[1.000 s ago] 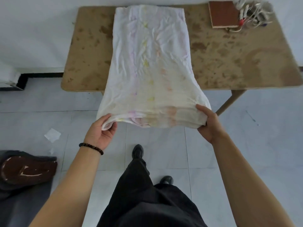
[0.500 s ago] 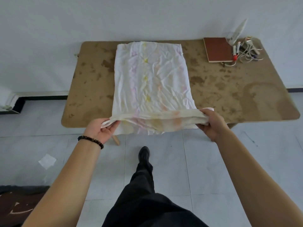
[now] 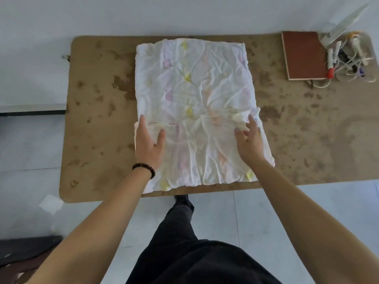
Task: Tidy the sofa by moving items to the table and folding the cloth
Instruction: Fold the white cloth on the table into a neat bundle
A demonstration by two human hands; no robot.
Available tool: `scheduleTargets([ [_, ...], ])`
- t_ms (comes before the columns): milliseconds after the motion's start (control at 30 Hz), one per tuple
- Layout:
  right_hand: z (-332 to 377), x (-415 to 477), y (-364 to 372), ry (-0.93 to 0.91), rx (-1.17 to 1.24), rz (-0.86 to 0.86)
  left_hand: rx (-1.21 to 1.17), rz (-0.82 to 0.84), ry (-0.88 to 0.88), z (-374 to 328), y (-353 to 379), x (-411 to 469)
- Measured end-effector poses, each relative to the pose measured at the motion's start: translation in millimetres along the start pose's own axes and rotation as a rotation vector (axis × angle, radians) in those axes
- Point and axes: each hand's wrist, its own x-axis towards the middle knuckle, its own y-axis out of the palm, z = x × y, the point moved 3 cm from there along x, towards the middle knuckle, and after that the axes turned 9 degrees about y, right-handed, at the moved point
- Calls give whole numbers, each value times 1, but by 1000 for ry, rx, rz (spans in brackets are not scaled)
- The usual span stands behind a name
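The cloth (image 3: 194, 111) lies folded flat at the middle of the table (image 3: 307, 130). The left hand (image 3: 148, 144) and right hand (image 3: 249, 140) rest on its near half with fingers loose, grasping nothing, apparently pressing the fold down.

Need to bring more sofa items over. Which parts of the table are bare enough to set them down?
Two bare patches on the table: the left strip between its left edge and the cloth, and the wide right stretch from the cloth to the right edge, in front of the brown book. The far right corner is crowded with the book and tangled cables. Both hands rest on the cloth.
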Motion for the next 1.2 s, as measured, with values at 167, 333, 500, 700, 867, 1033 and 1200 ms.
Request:
scheduleTargets([
  [167, -12, -5, 49, -497, -735, 91, 814, 440, 287, 35, 46, -7],
  [333, -27, 30, 46, -196, -910, 189, 926, 514, 295, 59, 41, 22],
  [500, -15, 29, 48, -260, -895, 134, 917, 383, 377, 41, 47, 32],
  [700, -5, 56, 61, -271, -937, 135, 1017, 429, 296, 55, 44, 69],
  [867, -6, 56, 60, -291, -937, 161, 964, 340, 313, 39, 44, 52],
  [1033, -16, -10, 46, -708, -768, 20, 903, 291, 675, 3, 36, -27],
  [1200, -89, -40, 39, -601, -936, 119, 1023, 495, 465, 64, 33, -86],
])
